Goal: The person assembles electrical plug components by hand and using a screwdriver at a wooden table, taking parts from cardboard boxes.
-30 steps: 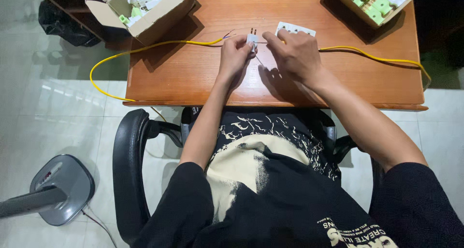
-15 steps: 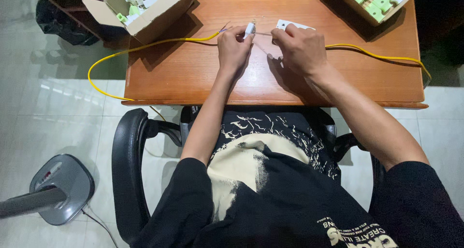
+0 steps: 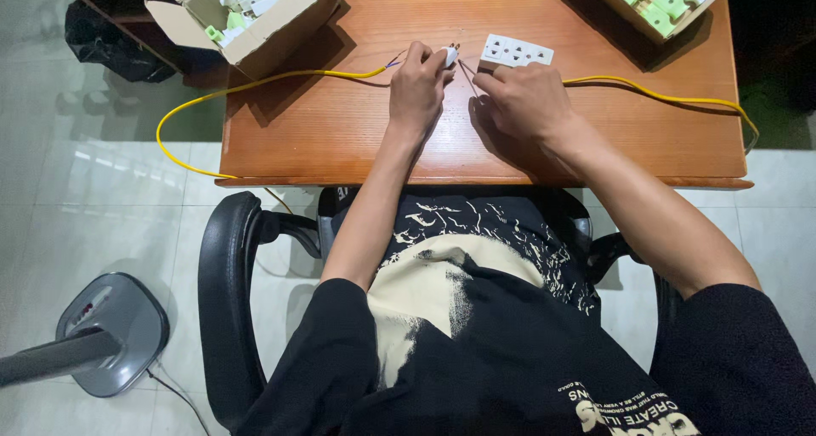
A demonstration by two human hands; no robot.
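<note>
Pinching white plug [image 3: 449, 57], left hand [image 3: 416, 87]; right hand [image 3: 527, 104] grip unclear, bare desk [image 3: 340, 130] toward near edge.

Even overhead light, sharp, soft shadows

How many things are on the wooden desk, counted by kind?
Cardboard boxes: 2
White socket strip: 1
White plug: 1
Yellow cables: 2
Total: 6

Wood desk [image 3: 340, 138], blk chair [image 3: 223, 300], tile floor [image 3: 76, 198]
</note>
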